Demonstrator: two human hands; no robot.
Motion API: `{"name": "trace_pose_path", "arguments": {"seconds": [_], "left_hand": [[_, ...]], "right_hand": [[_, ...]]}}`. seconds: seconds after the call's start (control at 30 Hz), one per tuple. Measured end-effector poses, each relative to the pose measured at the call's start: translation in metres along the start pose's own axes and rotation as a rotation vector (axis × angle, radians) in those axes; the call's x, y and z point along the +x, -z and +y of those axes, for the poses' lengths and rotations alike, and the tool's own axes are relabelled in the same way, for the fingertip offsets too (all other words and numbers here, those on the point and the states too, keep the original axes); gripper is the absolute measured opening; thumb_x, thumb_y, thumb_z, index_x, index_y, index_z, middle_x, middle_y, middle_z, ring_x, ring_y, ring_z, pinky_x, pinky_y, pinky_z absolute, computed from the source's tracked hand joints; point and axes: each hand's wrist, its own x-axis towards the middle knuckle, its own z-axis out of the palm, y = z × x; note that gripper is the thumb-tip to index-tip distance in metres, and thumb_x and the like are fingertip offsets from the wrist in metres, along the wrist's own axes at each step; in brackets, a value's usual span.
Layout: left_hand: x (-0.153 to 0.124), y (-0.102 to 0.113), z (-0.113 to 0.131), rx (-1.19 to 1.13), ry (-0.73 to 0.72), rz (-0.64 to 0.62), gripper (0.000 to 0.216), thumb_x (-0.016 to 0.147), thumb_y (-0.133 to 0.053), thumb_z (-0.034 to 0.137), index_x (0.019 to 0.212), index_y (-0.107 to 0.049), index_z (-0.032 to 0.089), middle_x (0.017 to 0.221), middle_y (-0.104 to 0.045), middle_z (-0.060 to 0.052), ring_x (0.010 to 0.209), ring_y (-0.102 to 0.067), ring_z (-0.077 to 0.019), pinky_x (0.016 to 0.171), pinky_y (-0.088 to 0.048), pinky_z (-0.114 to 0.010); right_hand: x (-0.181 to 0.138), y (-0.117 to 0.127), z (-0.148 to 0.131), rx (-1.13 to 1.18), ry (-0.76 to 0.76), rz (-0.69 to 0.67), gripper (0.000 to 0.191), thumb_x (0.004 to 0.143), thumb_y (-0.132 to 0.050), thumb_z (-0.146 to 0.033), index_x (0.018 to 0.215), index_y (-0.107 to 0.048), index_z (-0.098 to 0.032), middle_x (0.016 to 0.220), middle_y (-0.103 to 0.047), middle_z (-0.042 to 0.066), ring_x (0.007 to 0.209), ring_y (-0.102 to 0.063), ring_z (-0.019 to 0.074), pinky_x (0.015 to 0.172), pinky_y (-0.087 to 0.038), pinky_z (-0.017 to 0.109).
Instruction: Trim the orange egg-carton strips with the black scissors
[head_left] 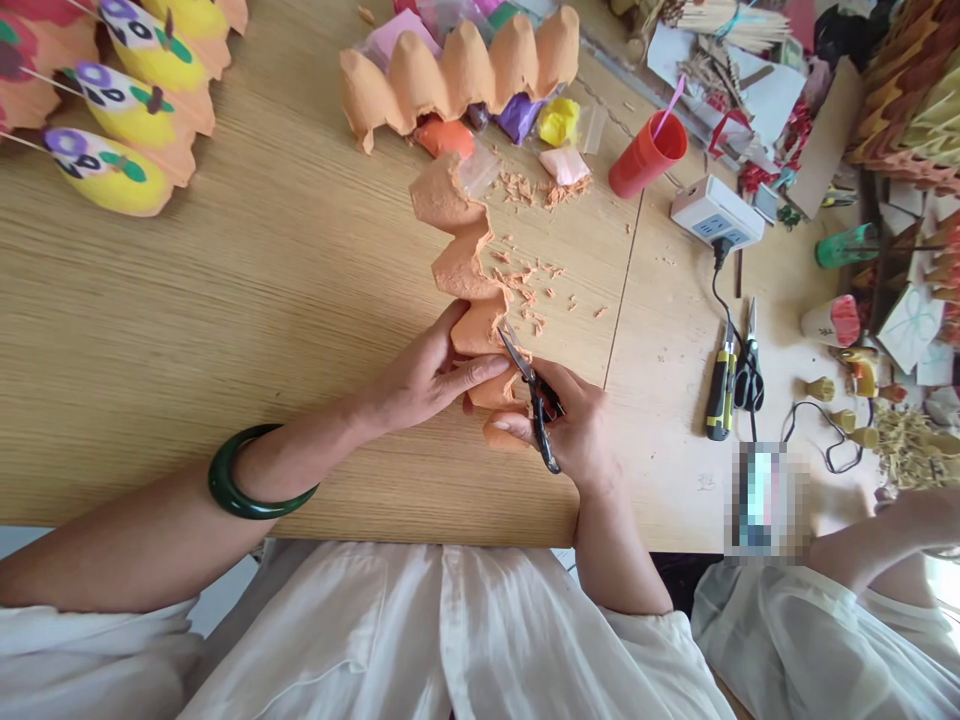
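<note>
My left hand point(427, 375) grips the near end of a long orange egg-carton strip point(461, 250) that lies across the wooden table point(225, 300). My right hand point(577, 425) is closed on small black scissors point(529, 385), whose blades point up-left into the strip's edge beside my left thumb. Orange cuttings point(525, 285) are scattered just right of the strip. A green bangle point(251, 475) sits on my left wrist.
An orange egg carton point(457, 70) and coloured clay lumps lie at the far middle, a red cup point(649, 155) and a power strip point(716, 212) to the right. Painted yellow figures point(127, 110) fill the far left. Pliers and scissors point(735, 375) lie right; another person's arm point(877, 545) rests there.
</note>
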Motion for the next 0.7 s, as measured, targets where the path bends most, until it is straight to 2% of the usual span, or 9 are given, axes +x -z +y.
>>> {"name": "trace_pose_path", "arguments": {"seconds": [0.2, 0.37, 0.57, 0.7], "left_hand": [[0.0029, 0.0037, -0.0059, 0.167, -0.046, -0.07, 0.067, 0.092, -0.075, 0.047, 0.148, -0.052, 0.017, 0.146, -0.061, -0.012, 0.142, -0.054, -0.0382, 0.11, -0.057, -0.044], [0.0052, 0.0049, -0.0104, 0.164, -0.111, -0.099, 0.066, 0.095, -0.072, 0.045, 0.15, -0.047, 0.018, 0.147, -0.061, -0.012, 0.139, -0.059, -0.0339, 0.109, -0.058, -0.04], [0.0059, 0.0048, -0.0061, 0.173, -0.14, -0.022, 0.064, 0.092, -0.074, 0.044, 0.144, -0.048, 0.017, 0.121, -0.072, -0.011, 0.111, -0.073, -0.0285, 0.093, -0.064, -0.037], [0.0058, 0.0053, -0.0067, 0.175, -0.226, -0.005, 0.06, 0.092, -0.074, 0.04, 0.14, -0.046, 0.018, 0.124, -0.07, -0.013, 0.116, -0.071, -0.0278, 0.097, -0.063, -0.038]], "right_hand": [[-0.002, -0.0055, 0.0014, -0.043, 0.034, 0.044, 0.057, 0.093, -0.064, -0.069, 0.103, -0.074, -0.014, 0.064, -0.054, -0.002, 0.054, -0.045, 0.0098, 0.054, -0.039, 0.022], [-0.0047, -0.0085, 0.0029, -0.046, 0.032, 0.083, 0.049, 0.093, -0.07, -0.062, 0.1, -0.073, -0.013, 0.064, -0.054, -0.002, 0.054, -0.045, 0.0091, 0.054, -0.039, 0.021], [0.001, -0.0034, 0.0055, 0.078, -0.137, 0.059, 0.055, 0.088, -0.072, -0.068, 0.109, -0.069, -0.017, 0.069, -0.054, -0.003, 0.058, -0.048, 0.011, 0.058, -0.043, 0.023], [0.0033, 0.0003, 0.0069, 0.004, -0.136, 0.077, 0.059, 0.086, -0.071, -0.071, 0.113, -0.067, -0.019, 0.073, -0.056, -0.002, 0.062, -0.05, 0.0128, 0.06, -0.044, 0.025]]}}
